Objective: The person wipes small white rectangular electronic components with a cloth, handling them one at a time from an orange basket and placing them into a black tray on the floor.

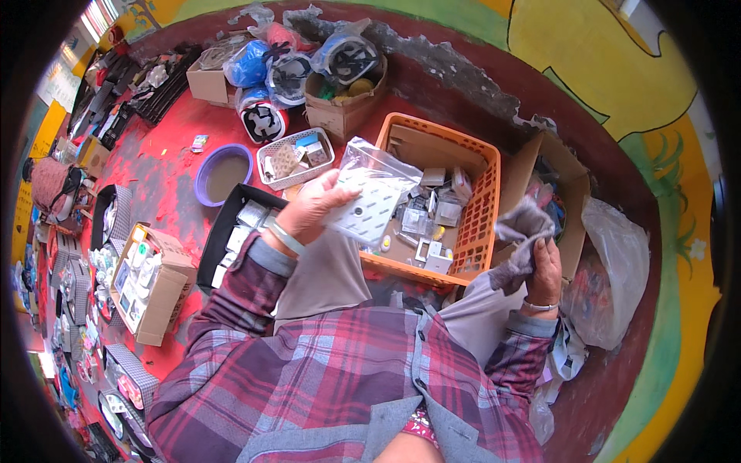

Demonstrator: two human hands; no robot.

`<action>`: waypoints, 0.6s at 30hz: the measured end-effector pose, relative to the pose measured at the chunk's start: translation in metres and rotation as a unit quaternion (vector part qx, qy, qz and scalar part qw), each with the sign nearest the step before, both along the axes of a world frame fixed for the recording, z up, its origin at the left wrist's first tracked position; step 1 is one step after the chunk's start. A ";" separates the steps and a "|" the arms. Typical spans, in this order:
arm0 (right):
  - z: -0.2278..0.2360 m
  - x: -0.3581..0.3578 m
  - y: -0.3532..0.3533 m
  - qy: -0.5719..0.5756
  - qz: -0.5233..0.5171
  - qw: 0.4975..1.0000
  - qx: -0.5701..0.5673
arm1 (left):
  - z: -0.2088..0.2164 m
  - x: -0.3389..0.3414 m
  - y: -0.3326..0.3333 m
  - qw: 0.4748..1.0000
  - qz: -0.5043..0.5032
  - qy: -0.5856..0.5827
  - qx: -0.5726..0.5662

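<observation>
My left hand (315, 204) pinches the left side of a clear zip bag (369, 193) with a white, dark-marked flat piece in it. The bag hangs over the left part of an orange plastic basket (478, 239). Inside the basket lie small white and clear boxes (421, 220) and other small items. A grey cloth (521, 247) is bunched in my right hand (545, 270), right of the basket and apart from it. Near my left wrist is a black bin (220, 224) of white packets.
A purple basin (224, 176) of murky water and a white basket (297, 158) stand beyond my left hand. Bagged helmets (287, 77) are piled by the wall. A cardboard box (567, 185) and plastic bag (614, 270) sit at right; another carton (154, 285) is at left.
</observation>
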State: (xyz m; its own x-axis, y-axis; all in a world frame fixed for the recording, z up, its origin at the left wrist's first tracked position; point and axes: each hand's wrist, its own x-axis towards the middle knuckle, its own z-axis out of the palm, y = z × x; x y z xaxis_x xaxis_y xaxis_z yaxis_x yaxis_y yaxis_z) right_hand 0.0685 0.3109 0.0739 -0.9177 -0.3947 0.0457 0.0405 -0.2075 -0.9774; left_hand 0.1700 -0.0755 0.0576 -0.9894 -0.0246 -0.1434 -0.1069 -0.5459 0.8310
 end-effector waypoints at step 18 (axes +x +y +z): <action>-0.035 0.095 -0.191 0.169 0.331 0.912 0.176 | -0.051 0.067 -0.056 0.906 0.295 0.097 0.287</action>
